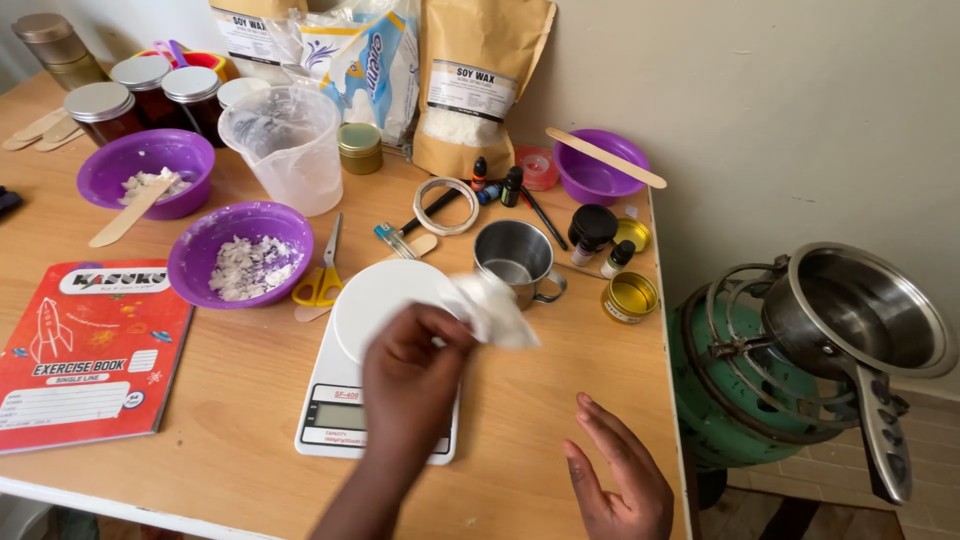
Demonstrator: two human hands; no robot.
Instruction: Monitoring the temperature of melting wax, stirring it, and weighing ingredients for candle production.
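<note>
Nearest us, our right hand (pixel 625 480) rests open and empty on the wooden table (pixel 240 440). Our left hand (pixel 415 365) pinches a crumpled white tissue (pixel 492 308) above the white kitchen scale (pixel 375 345), whose round plate looks bare and clean. We judge the wiping nearly done, with nothing weighed yet. Just beyond stands a steel cup (pixel 513 260), seemingly empty. Further back, the purple bowl of white flakes (pixel 240 255) and the clear measuring jug (pixel 283 148) wait untouched.

Both hands bare: left hand (pixel 412 375), right hand (pixel 620 480). No sleeves, gloves, rings or watch visible.
</note>
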